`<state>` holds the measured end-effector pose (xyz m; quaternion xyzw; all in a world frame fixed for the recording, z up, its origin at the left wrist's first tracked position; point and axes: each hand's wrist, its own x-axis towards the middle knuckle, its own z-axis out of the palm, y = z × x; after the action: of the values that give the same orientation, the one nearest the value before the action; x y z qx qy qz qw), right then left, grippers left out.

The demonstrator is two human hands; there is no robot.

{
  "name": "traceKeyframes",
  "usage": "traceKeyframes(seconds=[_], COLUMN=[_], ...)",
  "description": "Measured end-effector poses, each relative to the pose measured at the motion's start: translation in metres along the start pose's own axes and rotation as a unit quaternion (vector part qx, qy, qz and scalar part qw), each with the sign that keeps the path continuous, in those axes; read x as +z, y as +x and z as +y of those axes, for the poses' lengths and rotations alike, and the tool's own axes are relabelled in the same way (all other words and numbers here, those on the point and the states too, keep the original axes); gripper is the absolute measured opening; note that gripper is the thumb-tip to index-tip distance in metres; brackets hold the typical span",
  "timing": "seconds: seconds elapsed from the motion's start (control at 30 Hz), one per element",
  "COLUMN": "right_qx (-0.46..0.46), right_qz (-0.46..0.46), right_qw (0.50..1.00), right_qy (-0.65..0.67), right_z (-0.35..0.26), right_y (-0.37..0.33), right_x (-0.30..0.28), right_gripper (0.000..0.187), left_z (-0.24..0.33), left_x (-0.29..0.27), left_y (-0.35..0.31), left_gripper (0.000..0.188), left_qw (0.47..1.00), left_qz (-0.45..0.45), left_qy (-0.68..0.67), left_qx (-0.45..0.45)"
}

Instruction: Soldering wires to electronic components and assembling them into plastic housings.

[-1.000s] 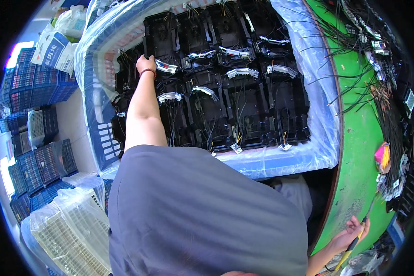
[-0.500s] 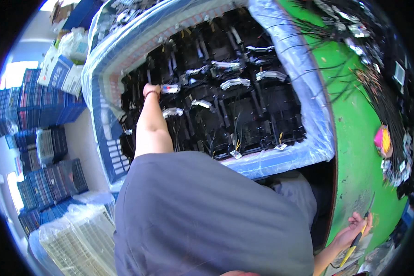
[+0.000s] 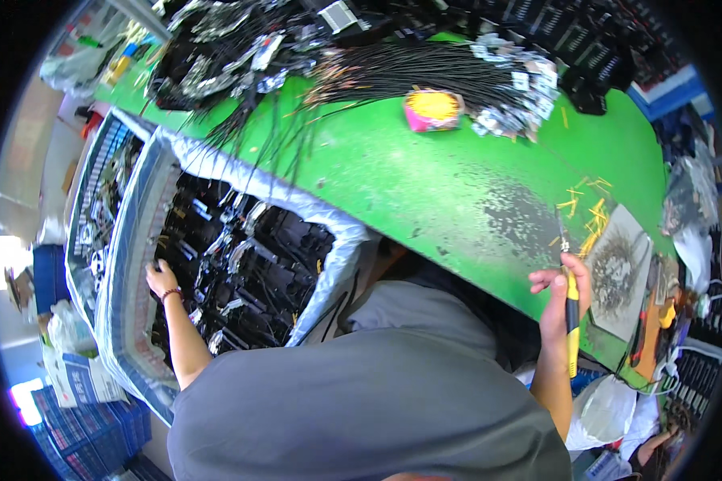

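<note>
Near four o'clock, beside the green table [image 3: 433, 208], the right hand [image 3: 565, 301] is pinching a yellow-and-black soldering iron [image 3: 573, 345], its tip pointing toward twelve. Around nine, the left hand [image 3: 162, 279] is hovering by black parts [image 3: 297, 240] inside a plastic-lined crate [image 3: 341, 228], fingers curling; I can't tell whether they're gripping anything.
</note>
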<state>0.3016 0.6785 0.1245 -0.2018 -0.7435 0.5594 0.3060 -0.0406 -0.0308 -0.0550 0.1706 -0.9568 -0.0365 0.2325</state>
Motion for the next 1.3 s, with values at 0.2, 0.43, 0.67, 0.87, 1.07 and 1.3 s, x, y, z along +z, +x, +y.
traceKeyframes(seconds=[0.2, 0.43, 0.67, 0.87, 1.07, 1.3], right_qx=[-0.013, -0.019, 0.038, 0.054, 0.043, 0.028], right_qz=[-0.017, 0.021, 0.061, 0.056, 0.033, 0.04], right_qw=[0.999, 0.996, 0.996, 0.994, 0.996, 0.995], right_qy=[0.046, 0.088, 0.059, 0.072, 0.077, 0.091], right_z=[0.011, 0.029, 0.034, 0.037, 0.048, 0.05], right_y=[-0.004, -0.009, -0.017, -0.007, -0.003, -0.005], right_x=[-0.017, -0.039, -0.071, -0.073, -0.071, -0.067], right_gripper=[0.031, 0.027, 0.03, 0.03, 0.026, 0.026], left_z=[0.353, 0.592, 0.708, 0.742, 0.744, 0.746], left_x=[-0.142, -0.21, -0.197, -0.172, -0.172, -0.167], left_y=[-0.042, -0.147, -0.177, -0.17, -0.173, -0.165], left_gripper=[0.017, 0.005, 0.015, 0.016, 0.019, 0.024], left_qw=[0.86, 0.566, 0.644, 0.667, 0.707, 0.671], left_qz=[-0.083, -0.249, -0.205, -0.123, -0.178, -0.183], left_qy=[-0.437, -0.484, -0.432, -0.383, -0.376, -0.359], left_qx=[0.25, 0.619, 0.597, 0.627, 0.572, 0.623])
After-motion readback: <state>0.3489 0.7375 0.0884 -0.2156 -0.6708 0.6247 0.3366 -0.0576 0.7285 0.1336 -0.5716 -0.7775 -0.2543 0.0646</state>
